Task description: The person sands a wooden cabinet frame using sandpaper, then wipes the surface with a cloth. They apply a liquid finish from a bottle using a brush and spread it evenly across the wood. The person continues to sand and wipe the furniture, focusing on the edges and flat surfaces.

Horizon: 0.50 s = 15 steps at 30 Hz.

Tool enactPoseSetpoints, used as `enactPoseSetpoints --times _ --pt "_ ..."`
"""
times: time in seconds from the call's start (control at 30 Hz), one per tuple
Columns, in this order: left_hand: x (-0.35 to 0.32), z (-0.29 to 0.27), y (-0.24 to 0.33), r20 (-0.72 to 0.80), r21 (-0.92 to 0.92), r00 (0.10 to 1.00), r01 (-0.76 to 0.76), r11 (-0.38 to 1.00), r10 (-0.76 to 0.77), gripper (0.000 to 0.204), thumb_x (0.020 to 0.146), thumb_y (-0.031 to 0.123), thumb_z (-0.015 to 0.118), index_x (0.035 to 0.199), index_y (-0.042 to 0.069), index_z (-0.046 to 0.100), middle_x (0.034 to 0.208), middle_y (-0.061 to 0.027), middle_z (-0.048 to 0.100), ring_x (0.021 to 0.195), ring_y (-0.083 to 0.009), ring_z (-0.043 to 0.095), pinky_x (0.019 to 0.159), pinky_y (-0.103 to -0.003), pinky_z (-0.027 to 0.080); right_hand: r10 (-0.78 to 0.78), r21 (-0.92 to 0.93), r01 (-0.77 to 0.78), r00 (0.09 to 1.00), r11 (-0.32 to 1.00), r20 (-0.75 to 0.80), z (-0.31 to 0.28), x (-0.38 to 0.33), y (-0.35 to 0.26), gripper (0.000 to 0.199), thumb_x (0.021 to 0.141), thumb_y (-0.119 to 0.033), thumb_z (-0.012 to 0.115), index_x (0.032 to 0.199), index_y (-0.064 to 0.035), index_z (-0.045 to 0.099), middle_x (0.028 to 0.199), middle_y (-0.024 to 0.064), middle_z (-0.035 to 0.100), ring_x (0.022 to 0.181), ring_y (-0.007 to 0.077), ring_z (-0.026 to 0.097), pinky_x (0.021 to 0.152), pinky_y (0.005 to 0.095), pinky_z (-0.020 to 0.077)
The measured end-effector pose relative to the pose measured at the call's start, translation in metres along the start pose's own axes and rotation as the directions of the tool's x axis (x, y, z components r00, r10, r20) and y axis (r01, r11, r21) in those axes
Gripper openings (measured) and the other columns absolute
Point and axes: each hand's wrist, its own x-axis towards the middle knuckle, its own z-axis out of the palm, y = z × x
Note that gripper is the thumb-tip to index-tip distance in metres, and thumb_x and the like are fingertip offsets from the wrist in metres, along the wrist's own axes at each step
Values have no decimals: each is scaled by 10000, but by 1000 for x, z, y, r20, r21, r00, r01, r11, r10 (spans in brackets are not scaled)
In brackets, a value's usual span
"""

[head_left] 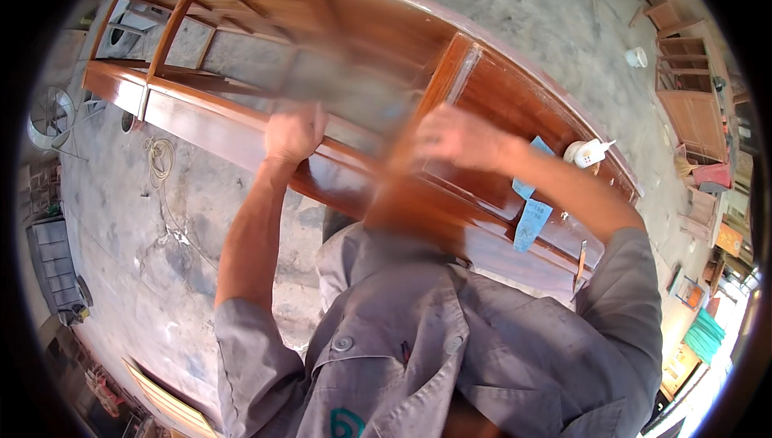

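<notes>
A long reddish-brown wooden cabinet frame (338,166) lies across in front of me, with open bays at the left and a panelled section at the right. My left hand (296,131) is closed over its near rail, thumb side up. Over the upright post (445,84) between the open part and the panel, my right hand (460,139) is blurred by motion. Its fingers look curled in, but what they hold cannot be made out. Right of that hand, blue sandpaper strips (531,225) lie on the panel, partly behind my forearm. A white squeeze bottle (589,153) is just beyond the forearm.
A thin tool with a wooden handle (581,265) is at the cabinet's near right end. Coiled cord (160,158) lies on the concrete floor, with a round fan (51,118) farther left. A white bucket (636,57) and wooden furniture (690,100) stand at the right.
</notes>
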Motion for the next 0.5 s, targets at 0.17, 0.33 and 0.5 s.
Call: enactPoseSetpoints --times 0.17,0.33,0.5 --pt "0 3 -2 -64 -23 998 -18 1000 16 305 967 266 662 711 102 673 657 -170 667 614 -433 646 581 -534 530 -10 40 11 1000 999 -28 13 5 -23 62 862 -111 617 911 -150 620 1005 18 592 1034 201 590 899 369 469" --pt "-1 1 -1 -36 -18 999 -39 999 38 277 973 246 652 740 98 664 647 -172 663 595 -420 646 562 -522 528 91 -76 -92 996 993 -14 -12 -7 14 84 848 -120 636 924 -155 628 1017 14 598 1037 208 586 880 379 473" --pt "-1 3 0 -37 -8 999 -26 1000 25 308 979 236 651 707 95 620 652 -168 669 594 -413 651 550 -519 524 14 -30 -15 999 999 -48 4 1 -18 104 850 -96 634 927 -166 640 970 1 586 1004 194 594 863 351 478"
